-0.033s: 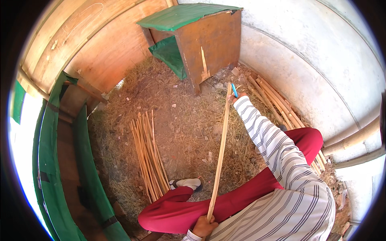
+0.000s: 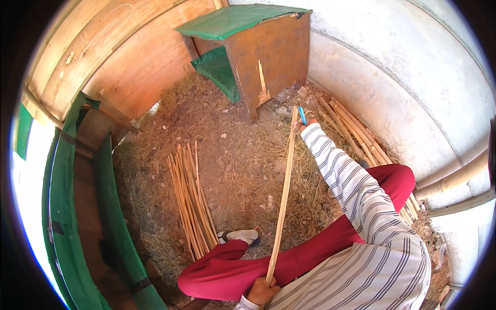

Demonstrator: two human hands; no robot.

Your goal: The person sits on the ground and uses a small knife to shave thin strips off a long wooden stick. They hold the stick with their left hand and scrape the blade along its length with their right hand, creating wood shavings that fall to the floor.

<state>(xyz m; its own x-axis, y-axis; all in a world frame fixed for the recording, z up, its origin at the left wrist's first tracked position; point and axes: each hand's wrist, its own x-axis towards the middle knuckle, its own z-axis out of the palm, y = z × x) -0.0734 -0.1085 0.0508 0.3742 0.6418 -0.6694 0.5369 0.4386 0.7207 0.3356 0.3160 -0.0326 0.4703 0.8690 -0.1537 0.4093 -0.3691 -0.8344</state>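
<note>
A long, pale bamboo strip point(image 2: 284, 199) slants up from my lap, away from me. My left hand point(image 2: 263, 291) is closed round its near end, close to my body. At the far end, my outstretched right hand point(image 2: 306, 125) grips a slim blue-handled knife point(image 2: 302, 116) beside the strip's tip. The blade is too small to make out clearly, and my fingers partly hide where the hand meets the strip.
A bundle of thin strips point(image 2: 190, 204) lies on the ground to the left. Thicker bamboo pieces point(image 2: 356, 132) lie along the pale wall point(image 2: 392, 72) at right. A brown wooden desk point(image 2: 274, 59) with green covering stands ahead; a green-covered bench point(image 2: 121, 227) stands left.
The blue knife has tilted slightly and shifted a little with my right hand. The strip and my left hand stay where they were.
</note>
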